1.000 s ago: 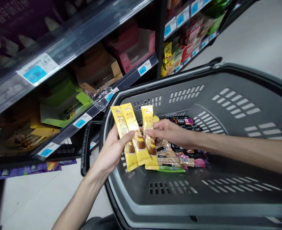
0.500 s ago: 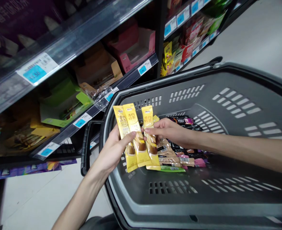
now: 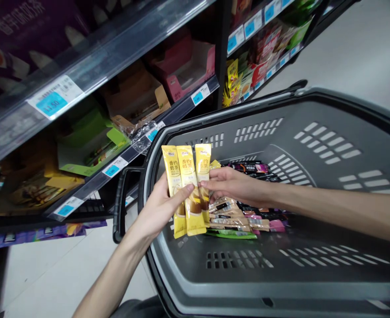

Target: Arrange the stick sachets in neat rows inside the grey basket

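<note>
Together, three yellow milk-tea sachets were held side by side above the left end of the gray shopping basket.

The left hand grasped the left sachet and the middle sachet, its thumb lying on the latter; the right hand pinched the right sachet, whose lower part ran behind the middle one. Inside the basket, right of these, lay tan sachets and black sachets, with a green sachet at the near side. Farther left, a shelf carried a green carton and a pink carton.
</note>
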The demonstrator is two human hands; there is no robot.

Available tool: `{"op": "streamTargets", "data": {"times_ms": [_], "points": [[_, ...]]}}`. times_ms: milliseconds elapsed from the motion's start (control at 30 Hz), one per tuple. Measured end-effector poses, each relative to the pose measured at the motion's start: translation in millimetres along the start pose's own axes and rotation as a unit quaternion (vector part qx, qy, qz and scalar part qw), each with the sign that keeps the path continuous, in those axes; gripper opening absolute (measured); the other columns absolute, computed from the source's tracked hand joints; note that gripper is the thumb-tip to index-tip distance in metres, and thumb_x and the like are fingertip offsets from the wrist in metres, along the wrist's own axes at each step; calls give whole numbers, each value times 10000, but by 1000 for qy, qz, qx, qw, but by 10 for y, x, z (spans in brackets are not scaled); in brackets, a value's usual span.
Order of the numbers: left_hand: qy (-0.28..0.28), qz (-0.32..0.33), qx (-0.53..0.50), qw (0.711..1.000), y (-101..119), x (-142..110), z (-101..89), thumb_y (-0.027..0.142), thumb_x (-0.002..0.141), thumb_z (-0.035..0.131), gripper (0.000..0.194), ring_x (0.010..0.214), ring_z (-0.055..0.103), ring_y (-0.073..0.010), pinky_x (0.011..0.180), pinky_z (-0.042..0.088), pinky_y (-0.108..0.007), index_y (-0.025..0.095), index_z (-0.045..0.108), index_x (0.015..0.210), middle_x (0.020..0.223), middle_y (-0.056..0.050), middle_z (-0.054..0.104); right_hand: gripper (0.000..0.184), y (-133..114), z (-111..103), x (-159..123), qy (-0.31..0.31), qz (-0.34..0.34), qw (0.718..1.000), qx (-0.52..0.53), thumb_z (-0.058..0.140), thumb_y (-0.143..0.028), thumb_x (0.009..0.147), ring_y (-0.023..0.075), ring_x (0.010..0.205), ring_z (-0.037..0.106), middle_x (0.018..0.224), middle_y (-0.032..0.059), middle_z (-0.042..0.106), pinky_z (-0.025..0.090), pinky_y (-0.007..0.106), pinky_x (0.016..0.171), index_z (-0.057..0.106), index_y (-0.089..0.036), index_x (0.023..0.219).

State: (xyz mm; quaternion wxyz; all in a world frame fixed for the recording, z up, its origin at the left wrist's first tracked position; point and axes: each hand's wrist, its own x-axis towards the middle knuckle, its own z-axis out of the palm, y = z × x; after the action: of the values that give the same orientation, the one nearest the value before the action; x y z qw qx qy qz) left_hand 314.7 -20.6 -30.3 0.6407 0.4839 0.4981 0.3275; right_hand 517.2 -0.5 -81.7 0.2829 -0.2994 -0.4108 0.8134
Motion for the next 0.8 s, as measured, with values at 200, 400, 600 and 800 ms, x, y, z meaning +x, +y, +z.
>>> {"op": "streamTargets", "data": {"times_ms": [200, 400, 600, 800], "points": [[6, -5, 9, 1000, 17, -13, 5, 302, 840, 736, 471, 1132, 664, -294, 983, 518, -406, 226, 589, 1280, 1355, -108, 625, 285, -2, 7, -12, 45, 10, 999, -26, 763, -428, 823, 147, 723, 630, 808, 47, 717, 469, 288, 682, 706, -150, 851], [-15, -16, 17, 1000, 10, -13, -8, 330, 851, 725, 470, 1095, 682, -296, 950, 536, -404, 199, 582, 1279, 1294, -123, 665, 249, 22, -13, 1, 54, -14, 998, -25, 768, -405, 816, 137, 727, 607, 806, 26, 702, 451, 282, 685, 724, -162, 842], [-36, -30, 18, 999, -6, -13, -19, 324, 858, 719, 491, 1086, 684, -291, 947, 538, -414, 162, 569, 1296, 1295, -135, 662, 210, -1, 41, -10, 82, -26, 996, -25, 843, -318, 714, 134, 721, 600, 800, 19, 713, 451, 276, 685, 726, -158, 784], [-41, -32, 21, 998, -29, -3, -40, 311, 866, 716, 486, 1121, 668, -280, 955, 528, -400, 175, 554, 1303, 1314, -122, 650, 361, 2, 68, -26, 162, -21, 986, -28, 909, -228, 603, 132, 625, 610, 685, 10, 726, 459, 270, 633, 649, -175, 849]]}}
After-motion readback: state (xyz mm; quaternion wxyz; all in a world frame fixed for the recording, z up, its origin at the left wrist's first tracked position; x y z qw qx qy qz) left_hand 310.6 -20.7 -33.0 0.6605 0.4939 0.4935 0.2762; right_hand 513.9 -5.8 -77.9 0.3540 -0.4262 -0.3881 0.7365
